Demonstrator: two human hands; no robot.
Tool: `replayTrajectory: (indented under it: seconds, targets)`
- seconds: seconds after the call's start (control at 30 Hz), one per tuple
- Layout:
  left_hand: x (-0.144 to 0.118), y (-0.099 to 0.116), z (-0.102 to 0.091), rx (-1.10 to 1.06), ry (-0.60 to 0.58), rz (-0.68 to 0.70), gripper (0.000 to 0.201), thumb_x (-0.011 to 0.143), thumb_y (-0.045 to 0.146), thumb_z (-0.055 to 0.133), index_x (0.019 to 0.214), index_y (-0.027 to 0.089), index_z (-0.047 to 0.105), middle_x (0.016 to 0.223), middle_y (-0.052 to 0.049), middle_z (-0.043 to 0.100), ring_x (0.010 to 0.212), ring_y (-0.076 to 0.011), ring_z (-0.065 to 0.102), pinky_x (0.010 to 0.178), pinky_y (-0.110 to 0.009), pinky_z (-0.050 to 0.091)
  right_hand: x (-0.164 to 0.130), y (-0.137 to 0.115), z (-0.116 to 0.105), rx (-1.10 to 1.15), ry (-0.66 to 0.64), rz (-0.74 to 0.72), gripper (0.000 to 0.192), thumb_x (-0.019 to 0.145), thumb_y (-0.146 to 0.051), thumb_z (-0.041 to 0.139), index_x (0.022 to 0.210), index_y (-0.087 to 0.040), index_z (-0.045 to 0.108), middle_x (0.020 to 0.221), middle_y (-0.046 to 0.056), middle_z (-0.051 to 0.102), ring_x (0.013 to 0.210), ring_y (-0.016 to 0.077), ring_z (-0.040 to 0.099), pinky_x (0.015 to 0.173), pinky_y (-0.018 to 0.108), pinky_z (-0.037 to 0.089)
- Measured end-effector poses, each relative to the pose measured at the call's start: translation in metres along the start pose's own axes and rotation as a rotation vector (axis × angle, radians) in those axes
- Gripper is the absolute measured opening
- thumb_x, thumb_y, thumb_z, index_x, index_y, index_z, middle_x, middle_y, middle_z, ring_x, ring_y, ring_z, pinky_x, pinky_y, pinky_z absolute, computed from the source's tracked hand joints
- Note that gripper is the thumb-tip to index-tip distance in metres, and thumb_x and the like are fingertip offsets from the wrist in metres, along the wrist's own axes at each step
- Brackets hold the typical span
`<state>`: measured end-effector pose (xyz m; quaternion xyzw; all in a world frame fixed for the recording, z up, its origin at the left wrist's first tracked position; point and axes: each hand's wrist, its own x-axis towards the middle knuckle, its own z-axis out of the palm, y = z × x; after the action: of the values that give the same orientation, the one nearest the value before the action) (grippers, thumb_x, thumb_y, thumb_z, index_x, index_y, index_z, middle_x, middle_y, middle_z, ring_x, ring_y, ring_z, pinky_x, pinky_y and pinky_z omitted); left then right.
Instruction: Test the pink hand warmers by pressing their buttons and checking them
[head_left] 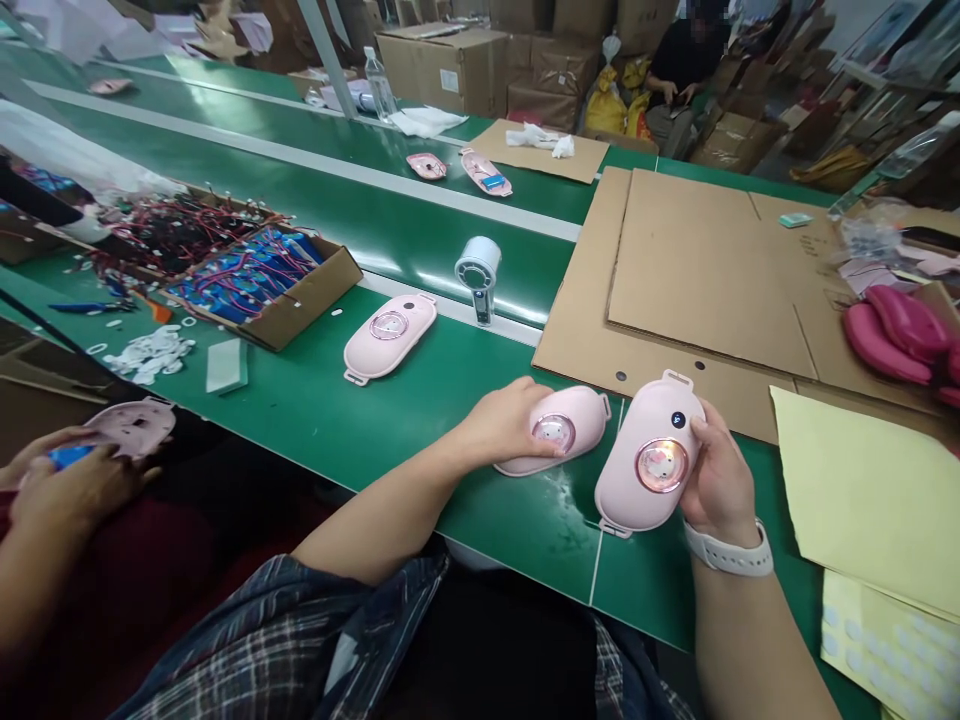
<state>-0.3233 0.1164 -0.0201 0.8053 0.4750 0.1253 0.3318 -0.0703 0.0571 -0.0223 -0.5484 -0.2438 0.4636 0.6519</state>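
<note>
My right hand [721, 470] holds up a pink oval device [630, 480] with a strap loop at each end. Its round window glows, and a small black display is lit beside my thumb. Just left of it, my left hand [504, 432] grips a second pink oval device [585, 415] low over the green table. That one's window shows a small white figure and is unlit; my palm covers its left part. A third pink oval device [390, 338] lies on the table further left, untouched. Beyond my hands stands a white handheld fan [478, 268].
At left, a cardboard box [315, 300] holds blue battery packs and wires. Cardboard sheets [705, 260] and yellow sticker sheets [870, 490] lie at right, near magenta padded items [900, 335]. A co-worker's hands [82, 480] hold a pink shell at lower left. Another person sits behind.
</note>
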Motion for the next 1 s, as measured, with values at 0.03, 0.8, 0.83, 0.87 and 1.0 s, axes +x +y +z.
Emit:
replayTrajectory:
  seconds: [0.03,0.8,0.83,0.87,1.0]
  targets:
    - [0.0,-0.002,-0.004,-0.042,0.08,-0.017,0.072,0.063,0.055,0.082,0.122,0.02,0.061,0.114,-0.009,0.06,0.101,-0.0285,0.06,0.084,-0.04,0.049,0.0,0.0,0.0,0.0,0.0,-0.003,0.039,0.066,-0.035,0.074,0.102,-0.021,0.07,0.102,0.004,0.071,0.091,0.0204,0.064,0.073,0.029,0.053]
    - [-0.013,0.017,0.027,-1.311,0.117,0.221,0.072,0.077,0.042,0.081,0.135,0.019,0.045,0.138,-0.014,0.055,0.13,-0.0312,0.051,0.106,-0.041,0.044,0.021,0.028,-0.01,-0.449,-0.099,-0.126,0.063,0.075,-0.059,0.072,0.123,-0.018,0.065,0.132,0.014,0.06,0.126,0.0347,0.05,0.11,0.056,0.036]
    - [-0.013,0.017,0.029,-1.321,0.139,0.231,0.075,0.075,0.041,0.082,0.136,0.019,0.045,0.139,-0.014,0.055,0.131,-0.0312,0.05,0.108,-0.042,0.043,0.019,0.026,-0.012,-0.57,-0.031,-0.253,0.065,0.076,-0.06,0.071,0.125,-0.018,0.064,0.134,0.016,0.057,0.127,0.036,0.048,0.11,0.058,0.034]
    - [-0.013,0.018,0.031,-1.335,0.168,0.235,0.078,0.072,0.04,0.085,0.136,0.02,0.044,0.139,-0.014,0.055,0.132,-0.031,0.05,0.109,-0.042,0.042,0.015,0.025,-0.011,-0.626,-0.001,-0.353,0.066,0.078,-0.062,0.07,0.127,-0.018,0.063,0.135,0.016,0.056,0.126,0.0361,0.048,0.109,0.059,0.035]
    - [-0.013,0.02,0.039,-1.379,0.252,0.208,0.098,0.067,0.041,0.089,0.146,0.024,0.033,0.145,-0.014,0.051,0.134,-0.0295,0.048,0.111,-0.044,0.042,-0.01,0.021,0.001,-0.34,-0.515,-0.204,0.08,0.08,-0.067,0.071,0.144,-0.026,0.046,0.125,0.013,0.063,0.111,0.031,0.062,0.095,0.049,0.051]
